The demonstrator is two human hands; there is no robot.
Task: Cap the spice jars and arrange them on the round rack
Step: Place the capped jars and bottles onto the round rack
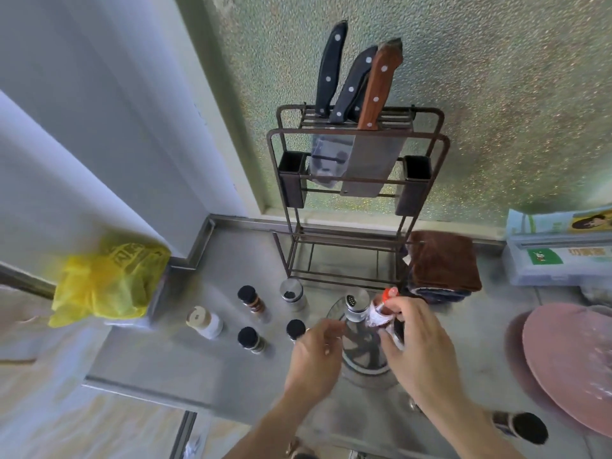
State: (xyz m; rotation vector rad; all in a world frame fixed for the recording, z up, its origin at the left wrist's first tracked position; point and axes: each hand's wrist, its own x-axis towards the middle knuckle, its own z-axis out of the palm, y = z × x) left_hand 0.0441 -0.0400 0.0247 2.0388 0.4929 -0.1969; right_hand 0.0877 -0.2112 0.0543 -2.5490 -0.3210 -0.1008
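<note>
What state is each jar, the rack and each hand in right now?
Shaker jar: capped, on rack.
Round rack: nearly empty.
Open jar: uncapped, on counter.
Black-capped jars: capped, on counter.
Right hand: holding red-tipped packet.
Left hand: empty.

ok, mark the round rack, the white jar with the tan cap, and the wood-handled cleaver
round rack (359,354), head view, on the bare spokes between the hands
white jar (206,323), head view, on its body
wood-handled cleaver (377,91), head view, on mid handle
</note>
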